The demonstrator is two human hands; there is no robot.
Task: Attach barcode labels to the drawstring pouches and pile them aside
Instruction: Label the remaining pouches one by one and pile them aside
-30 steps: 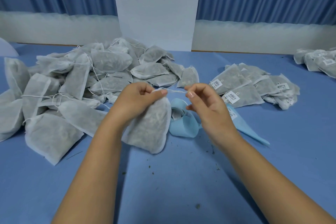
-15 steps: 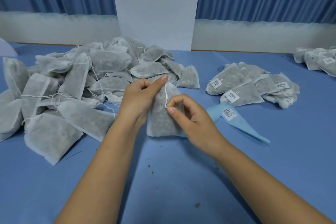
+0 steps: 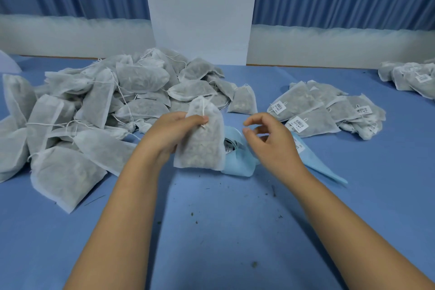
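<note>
While a big heap of unlabelled pouches point(image 3: 94, 113) sits left of the label roll point(image 3: 237, 162) and only a small labelled pile point(image 3: 324, 110) right of it, most work remains. The left hand point(image 3: 169, 132) pinches a bare pouch point(image 3: 200, 148) upright just left of the roll. The right hand point(image 3: 270, 141) hovers over the roll, fingers loosely curled, holding nothing.

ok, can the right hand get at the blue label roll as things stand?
Probably yes: the right hand is empty, fingers loosely curled, right beside the label roll; the pouch in the left hand hides only its left edge.
</note>
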